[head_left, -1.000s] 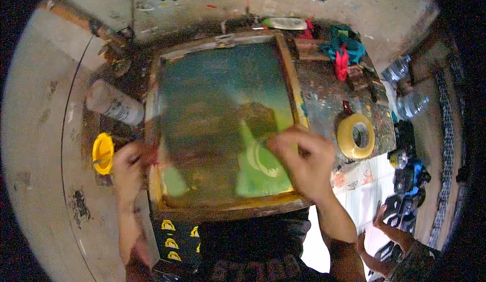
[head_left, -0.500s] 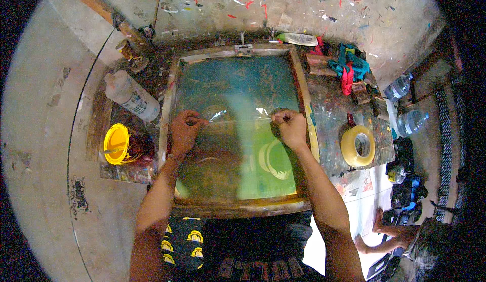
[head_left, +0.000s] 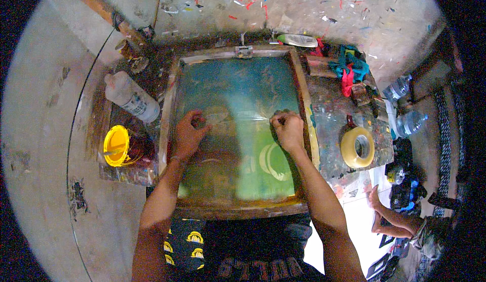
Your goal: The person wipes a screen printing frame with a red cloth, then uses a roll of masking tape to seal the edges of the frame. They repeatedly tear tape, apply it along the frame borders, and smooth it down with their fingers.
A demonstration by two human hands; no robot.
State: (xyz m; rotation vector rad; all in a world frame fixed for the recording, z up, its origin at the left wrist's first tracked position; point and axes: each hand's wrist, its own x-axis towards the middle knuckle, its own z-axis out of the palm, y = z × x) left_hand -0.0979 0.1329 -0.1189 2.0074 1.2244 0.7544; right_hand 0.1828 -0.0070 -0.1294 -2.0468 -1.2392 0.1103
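A wooden-framed printing screen (head_left: 268,155) lies in front of me, blue-green at the far half and lighter green at the near half, with a pale round design at the lower right. Over its middle a thin strip of clear tape (head_left: 258,117) stretches between my hands, showing mainly as bright glare. My right hand (head_left: 289,131) pinches its right end near the frame's right side. Curled at the left side of the mesh, my left hand (head_left: 190,136) has thumb and fingers closed at the other end, where the tape is hard to see.
To the right lies a roll of clear tape (head_left: 357,147), with teal and red cloths (head_left: 353,69) farther back. On the left stand a white bottle (head_left: 132,97) and an open yellow tub (head_left: 117,146). A metal hinge (head_left: 243,52) sits on the frame's far edge. Another person's legs (head_left: 392,218) show at lower right.
My left hand has turned slightly and its fingers look more curled. My right hand has shifted a little left, and the tape's glare has narrowed. The other person's legs have moved.
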